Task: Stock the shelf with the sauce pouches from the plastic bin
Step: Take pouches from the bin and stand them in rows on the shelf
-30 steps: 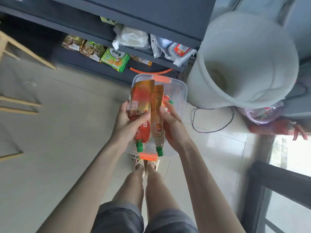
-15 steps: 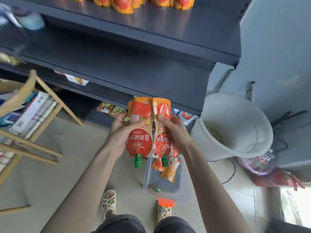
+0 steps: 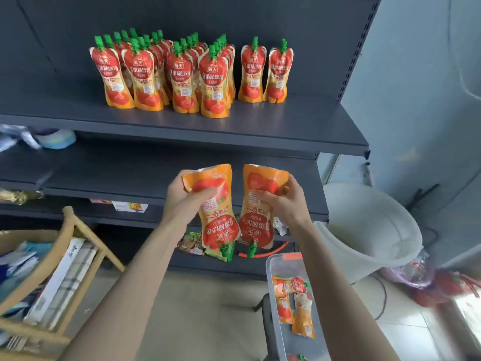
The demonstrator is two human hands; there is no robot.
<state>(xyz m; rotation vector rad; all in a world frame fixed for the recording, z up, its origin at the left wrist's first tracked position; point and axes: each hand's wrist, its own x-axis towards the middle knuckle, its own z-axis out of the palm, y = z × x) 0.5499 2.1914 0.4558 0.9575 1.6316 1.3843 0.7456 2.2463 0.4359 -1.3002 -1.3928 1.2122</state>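
Left hand [image 3: 184,201]: fingers and thumb curled round the wide base end of one sauce pouch [image 3: 217,220], thumb lying across its printed front. The pouch hangs inverted, with its green cap at 6 o'clock.

Right hand [image 3: 286,204]: the same grip on a second pouch [image 3: 256,214], also cap-down. The two pouches sit side by side, close together at the lower bodies and slightly apart at the top edges (contact between them cannot be confirmed). Both are held in front of the middle shelf board [image 3: 117,175].

At 12 o'clock from the hands is the upper shelf [image 3: 286,126], dark grey metal. A block of stocked pouches [image 3: 182,74] stands upright there with caps up, packed in rows front to back. Two more pouches stand at the block's 3 o'clock side, just beside each other and a little apart from the block.

At 5 o'clock from the hands is the clear plastic bin [image 3: 273,303] on the floor, with an orange latch on its far end. Several loose pouches [image 3: 302,316] lie flat inside it.

At 3 o'clock stands a white bucket [image 3: 369,230], next to the shelf end. At 8 o'clock is a wooden rack [image 3: 78,243] holding papers and packets. Snack packets lie on the lowest shelf, behind the held pouches.
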